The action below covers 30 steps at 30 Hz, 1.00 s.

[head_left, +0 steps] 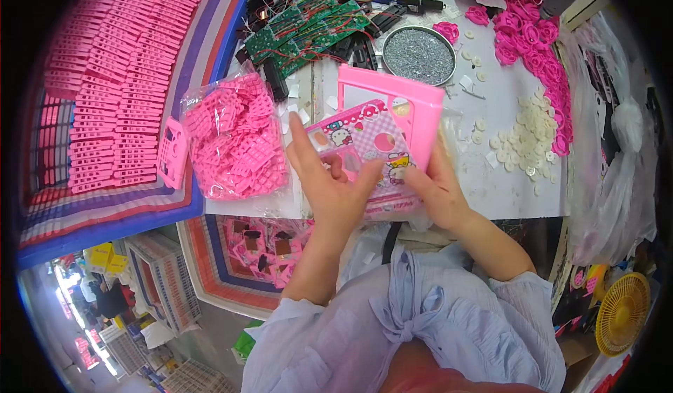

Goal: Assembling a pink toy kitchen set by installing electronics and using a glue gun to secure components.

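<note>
A pink plastic casing (pixel 425 116) is tilted in front of me over the near edge of the table. My right hand (pixel 445 193) grips its lower right side, with the thumb over the front. Against the casing lies a printed panel (pixel 375 130) with cartoon pictures, a checked pattern and cut-out openings. My left hand (pixel 333 186) holds the panel's left side, thumb on its face and index finger stretched up along the edge. Other left fingers curl near an opening. Whether the panel is fixed to the casing, I cannot tell.
Left stands a blue-rimmed crate (pixel 242 25) of stacked pink casings. Beside it lies a bag of pink button pieces (pixel 238 140). Green circuit boards (pixel 301 28), a round tin of small screws (pixel 419 55), magenta rings (pixel 522 32) and white discs (pixel 526 137) cover the table's far side.
</note>
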Each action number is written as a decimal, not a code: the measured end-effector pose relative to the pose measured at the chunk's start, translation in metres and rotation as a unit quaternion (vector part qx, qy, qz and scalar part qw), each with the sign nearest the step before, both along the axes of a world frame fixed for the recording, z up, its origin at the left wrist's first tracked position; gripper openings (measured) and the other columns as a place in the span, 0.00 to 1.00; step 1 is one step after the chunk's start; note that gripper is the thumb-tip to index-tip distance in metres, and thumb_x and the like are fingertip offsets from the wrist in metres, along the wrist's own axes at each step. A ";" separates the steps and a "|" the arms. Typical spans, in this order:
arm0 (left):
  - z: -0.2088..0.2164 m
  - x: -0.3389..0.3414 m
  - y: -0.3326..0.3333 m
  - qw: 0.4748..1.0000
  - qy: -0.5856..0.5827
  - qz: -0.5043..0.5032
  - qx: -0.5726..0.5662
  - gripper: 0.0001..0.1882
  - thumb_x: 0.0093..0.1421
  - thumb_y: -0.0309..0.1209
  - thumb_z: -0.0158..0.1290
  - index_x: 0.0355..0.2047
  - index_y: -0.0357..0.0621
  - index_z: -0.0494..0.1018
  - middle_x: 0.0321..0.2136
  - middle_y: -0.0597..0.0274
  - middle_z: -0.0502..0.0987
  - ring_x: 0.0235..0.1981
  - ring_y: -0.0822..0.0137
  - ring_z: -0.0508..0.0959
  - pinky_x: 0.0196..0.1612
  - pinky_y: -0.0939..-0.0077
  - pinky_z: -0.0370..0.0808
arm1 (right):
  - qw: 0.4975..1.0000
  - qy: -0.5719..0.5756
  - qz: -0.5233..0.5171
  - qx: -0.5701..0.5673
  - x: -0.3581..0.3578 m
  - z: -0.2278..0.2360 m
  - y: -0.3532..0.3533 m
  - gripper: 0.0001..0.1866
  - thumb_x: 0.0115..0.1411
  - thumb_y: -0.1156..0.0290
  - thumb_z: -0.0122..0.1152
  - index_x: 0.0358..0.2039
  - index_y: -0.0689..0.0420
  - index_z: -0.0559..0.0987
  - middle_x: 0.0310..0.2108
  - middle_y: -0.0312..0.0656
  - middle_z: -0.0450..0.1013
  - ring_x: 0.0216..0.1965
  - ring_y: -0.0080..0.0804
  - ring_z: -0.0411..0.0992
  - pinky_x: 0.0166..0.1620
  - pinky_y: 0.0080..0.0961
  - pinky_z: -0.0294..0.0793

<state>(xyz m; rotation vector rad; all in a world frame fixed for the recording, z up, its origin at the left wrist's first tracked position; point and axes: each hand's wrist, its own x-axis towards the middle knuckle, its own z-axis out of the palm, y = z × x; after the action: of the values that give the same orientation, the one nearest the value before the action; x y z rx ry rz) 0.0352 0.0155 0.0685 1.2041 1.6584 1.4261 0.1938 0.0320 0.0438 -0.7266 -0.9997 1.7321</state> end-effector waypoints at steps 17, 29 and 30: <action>-0.015 -0.019 0.005 0.993 -0.029 -0.106 -0.042 0.62 0.45 0.15 0.66 0.74 0.41 0.39 0.55 0.56 0.56 0.54 0.59 0.74 0.50 0.69 0.81 | 0.988 -0.103 0.012 0.113 0.008 0.000 0.009 0.26 0.76 0.57 0.41 0.61 0.66 0.68 0.46 0.44 0.75 0.46 0.28 0.72 0.51 0.27 0.71; -0.002 -0.020 -0.004 0.977 -0.174 -0.120 -0.029 0.59 0.48 0.10 0.60 0.74 0.49 0.38 0.60 0.47 0.65 0.54 0.57 0.77 0.51 0.66 0.81 | 0.990 -0.110 0.059 0.065 0.011 0.015 0.013 0.25 0.76 0.57 0.41 0.61 0.65 0.68 0.48 0.44 0.74 0.47 0.28 0.72 0.52 0.28 0.70; -0.001 -0.019 -0.004 0.977 -0.169 -0.120 -0.044 0.59 0.48 0.10 0.60 0.74 0.48 0.38 0.60 0.48 0.65 0.54 0.57 0.77 0.51 0.66 0.81 | 0.988 -0.121 0.061 0.070 0.011 0.014 0.012 0.25 0.76 0.57 0.41 0.61 0.65 0.68 0.48 0.44 0.74 0.48 0.28 0.72 0.52 0.28 0.70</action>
<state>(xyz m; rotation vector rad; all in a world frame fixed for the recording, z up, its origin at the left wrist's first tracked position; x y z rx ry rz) 0.0162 0.0111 0.0673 1.0078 1.2844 1.3070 0.2053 0.0442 0.0582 -0.8119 -1.3432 1.6849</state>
